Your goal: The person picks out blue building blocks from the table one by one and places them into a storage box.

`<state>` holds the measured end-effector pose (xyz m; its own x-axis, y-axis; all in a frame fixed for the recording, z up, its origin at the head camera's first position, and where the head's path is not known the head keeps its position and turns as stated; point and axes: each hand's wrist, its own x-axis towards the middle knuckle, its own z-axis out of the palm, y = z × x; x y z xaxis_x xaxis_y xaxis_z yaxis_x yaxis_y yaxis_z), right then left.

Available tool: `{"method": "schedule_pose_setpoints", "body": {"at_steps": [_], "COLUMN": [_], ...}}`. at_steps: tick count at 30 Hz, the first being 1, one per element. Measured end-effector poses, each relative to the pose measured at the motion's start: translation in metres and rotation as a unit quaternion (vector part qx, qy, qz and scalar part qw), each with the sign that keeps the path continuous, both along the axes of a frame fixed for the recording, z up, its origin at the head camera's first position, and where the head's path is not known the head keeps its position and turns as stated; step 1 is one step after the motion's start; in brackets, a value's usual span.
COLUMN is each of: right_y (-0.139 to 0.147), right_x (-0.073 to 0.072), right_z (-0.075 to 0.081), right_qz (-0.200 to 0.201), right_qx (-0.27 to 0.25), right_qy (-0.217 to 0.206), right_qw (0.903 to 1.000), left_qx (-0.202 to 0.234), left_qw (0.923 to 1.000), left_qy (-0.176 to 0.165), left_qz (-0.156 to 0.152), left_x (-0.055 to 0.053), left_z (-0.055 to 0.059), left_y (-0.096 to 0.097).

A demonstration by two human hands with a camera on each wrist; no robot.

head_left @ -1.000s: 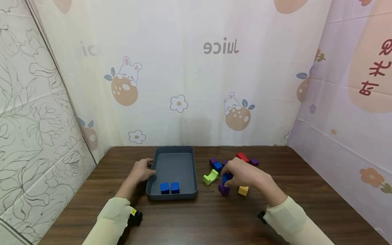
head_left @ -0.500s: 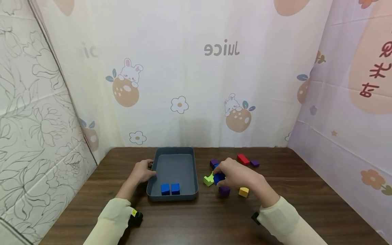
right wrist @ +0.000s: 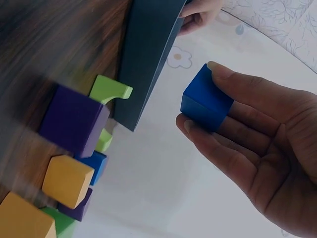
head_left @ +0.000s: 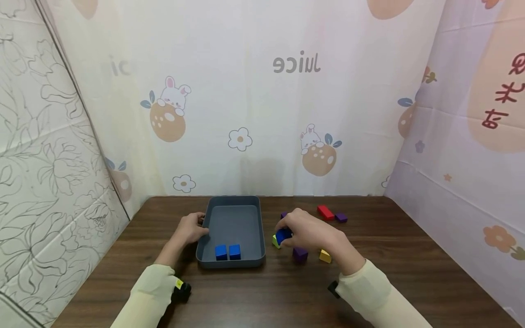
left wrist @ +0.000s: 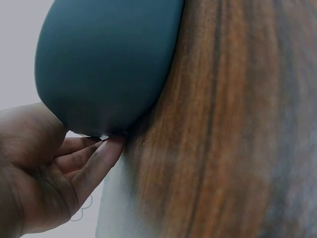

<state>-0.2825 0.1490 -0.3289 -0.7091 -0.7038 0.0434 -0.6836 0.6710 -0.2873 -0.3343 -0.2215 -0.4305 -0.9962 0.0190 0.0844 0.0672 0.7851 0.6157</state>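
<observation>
My right hand [head_left: 309,230] pinches a blue cube block [right wrist: 205,99] between thumb and fingertips, raised above the table to the right of the grey tray [head_left: 234,223]. The left hand [head_left: 190,228] holds the tray's left side, its thumb at the rim; in the left wrist view its fingers [left wrist: 96,166] lie against the outer wall. Two blue cubes [head_left: 227,252] sit inside the tray near its front. Partly behind the right hand is a lime-green arch block [right wrist: 106,89]. A purple block [head_left: 300,255] stands just below that hand.
A yellow block [head_left: 325,256] lies right of the purple one. Farther back are a red block [head_left: 326,212] and a small purple block [head_left: 341,217]. The right wrist view also shows another blue block [right wrist: 96,166] and a green block [right wrist: 60,223]. Patterned curtains surround the wooden table [head_left: 254,300].
The right hand has lifted the blue cube from beside the purple block and carried it left toward the tray. My left hand and the tray have stayed in place.
</observation>
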Motion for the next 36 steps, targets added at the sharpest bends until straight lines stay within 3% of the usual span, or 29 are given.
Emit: {"method": "schedule_pose_setpoints", "body": {"at_steps": [23, 36], "right_y": [-0.035, -0.052], "right_x": [-0.006, -0.005], "right_z": [0.005, 0.002], "right_qz": [0.051, 0.038], "right_qx": [-0.014, -0.003], "right_qy": [0.008, -0.009], "right_qw": [0.9986, 0.9992], "left_qx": [-0.001, 0.000], "left_qw": [1.0000, 1.0000], "left_qy": [0.001, -0.003], "left_qz": [-0.001, 0.004], "left_x": [0.002, -0.001], "left_z": [0.001, -0.003], "left_y": [0.000, -0.001]}}
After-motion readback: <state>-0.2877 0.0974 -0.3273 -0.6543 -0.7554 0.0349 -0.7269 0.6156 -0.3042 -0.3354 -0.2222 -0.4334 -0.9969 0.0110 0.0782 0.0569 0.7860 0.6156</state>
